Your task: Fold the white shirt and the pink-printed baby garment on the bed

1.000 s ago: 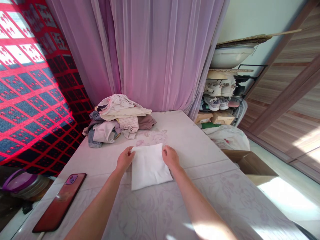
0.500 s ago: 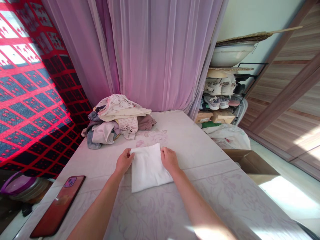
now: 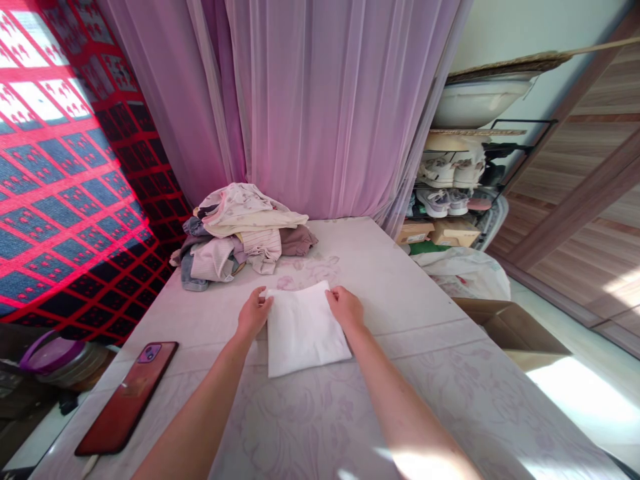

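Observation:
A folded white cloth (image 3: 306, 333) lies on the pale flowered table cover (image 3: 395, 267), roughly square, its near edge toward me. My left hand (image 3: 254, 313) pinches its far left corner between thumb and fingers. At the far right corner, my right hand (image 3: 346, 308) is closed on the cloth's edge, the fingertips partly hidden. Behind and to the left sits a heap of clothes (image 3: 240, 233) in pink, cream, mauve and denim blue.
A red phone (image 3: 127, 400) with a cable lies at the left. Purple curtains (image 3: 320, 120) hang behind the table. On the right stand a shoe rack (image 3: 450, 190) and an open cardboard box (image 3: 510, 327). A purple-lidded tub (image 3: 55, 357) is at the lower left.
The view has shifted slightly. Both hands keep their hold on the cloth's far corners, and its far edge looks a little straighter and wider. The clothes heap and phone stay put.

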A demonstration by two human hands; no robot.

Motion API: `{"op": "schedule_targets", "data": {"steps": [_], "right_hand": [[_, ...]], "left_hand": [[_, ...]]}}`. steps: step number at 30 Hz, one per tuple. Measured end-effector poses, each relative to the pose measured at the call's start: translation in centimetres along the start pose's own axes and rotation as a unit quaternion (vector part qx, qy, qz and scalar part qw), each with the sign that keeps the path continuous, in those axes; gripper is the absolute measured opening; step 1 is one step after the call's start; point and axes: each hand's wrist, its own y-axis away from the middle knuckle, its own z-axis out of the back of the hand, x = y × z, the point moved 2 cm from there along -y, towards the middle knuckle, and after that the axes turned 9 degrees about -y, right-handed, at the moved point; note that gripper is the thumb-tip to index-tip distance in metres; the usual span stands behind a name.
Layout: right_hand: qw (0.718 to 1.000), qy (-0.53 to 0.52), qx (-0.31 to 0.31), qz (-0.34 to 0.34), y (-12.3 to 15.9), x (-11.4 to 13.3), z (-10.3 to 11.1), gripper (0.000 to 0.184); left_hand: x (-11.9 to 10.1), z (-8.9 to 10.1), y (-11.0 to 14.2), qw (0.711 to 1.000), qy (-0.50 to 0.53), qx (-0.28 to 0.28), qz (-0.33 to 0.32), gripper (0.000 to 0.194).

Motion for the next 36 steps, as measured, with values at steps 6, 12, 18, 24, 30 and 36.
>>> {"op": "schedule_targets", "data": {"steps": [6,12,18,24,30,36], "right_hand": [[1.0,0.009,-0.018,-0.008,0.1,-0.6,-0.1,0.029],[0.975,0.059,-0.039,0.212,1.5,1.5,-1.0,0.041],[0.968,0.133,0.084,0.197,1.8,0.9,-4.0,0.054],[0.972,0.136,0.111,0.155,1.2,0.0,-4.4,0.057],[0.971,0.139,0.117,0.154,1.1,0.3,-4.3,0.058],[0.972,0.136,0.084,0.173,2.6,1.2,-3.0,0.055]], "left_hand": [[0.1,0.0,0.1,0.999,-0.042,-0.016,-0.005,0.04],[-1.4,-1.3,1.7,0.971,-0.151,-0.082,-0.165,0.043],[-2.2,-4.3,3.1,0.937,-0.274,-0.015,-0.217,0.059],[-1.7,-4.5,3.2,0.936,-0.289,-0.008,-0.202,0.062],[-1.9,-4.4,2.8,0.94,-0.278,0.008,-0.197,0.061],[-1.1,-3.8,4.0,0.945,-0.246,-0.004,-0.215,0.059]]}}
